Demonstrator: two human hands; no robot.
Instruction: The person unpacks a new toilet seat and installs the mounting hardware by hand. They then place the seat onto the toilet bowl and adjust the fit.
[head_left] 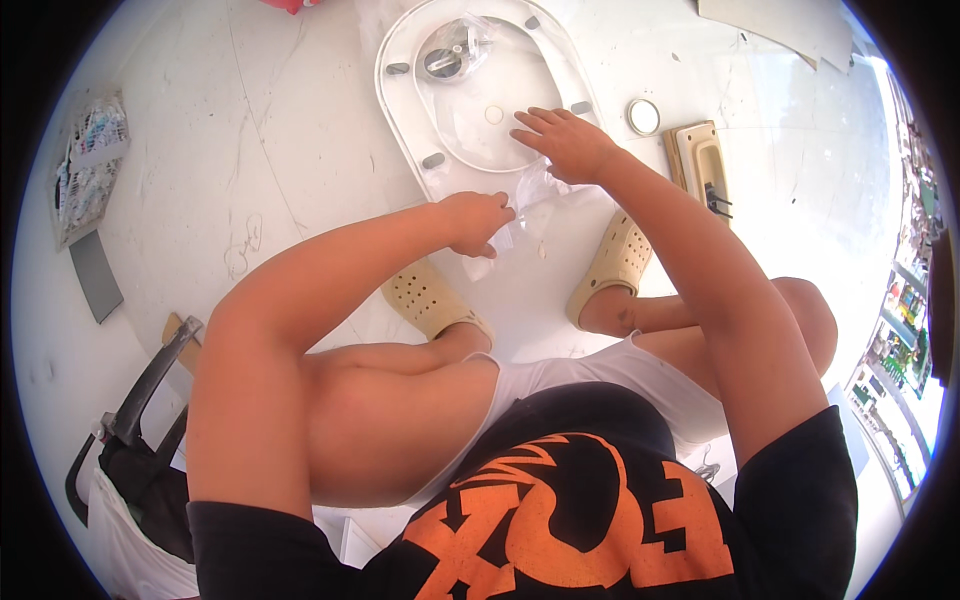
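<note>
A white toilet seat (403, 115) lies on the floor in front of me, with grey pads around its ring. Inside the ring rests a clear plastic bag with metal and dark fittings (445, 62). Crumpled clear plastic film (537, 195) sits at the seat's near edge. My left hand (475, 222) is curled at this film and appears to grip its left side, fingertips partly hidden. Over the seat's near right rim, my right hand (568, 147) has its fingers spread, palm down, thumb close to the film.
A round metal-rimmed disc (643, 117) and a beige case (712, 165) lie right of the seat. My beige clogs (432, 297) flank the film. A patterned packet (92, 165) and grey strip (97, 276) lie far left. A black-framed object (145, 400) stands near my left leg.
</note>
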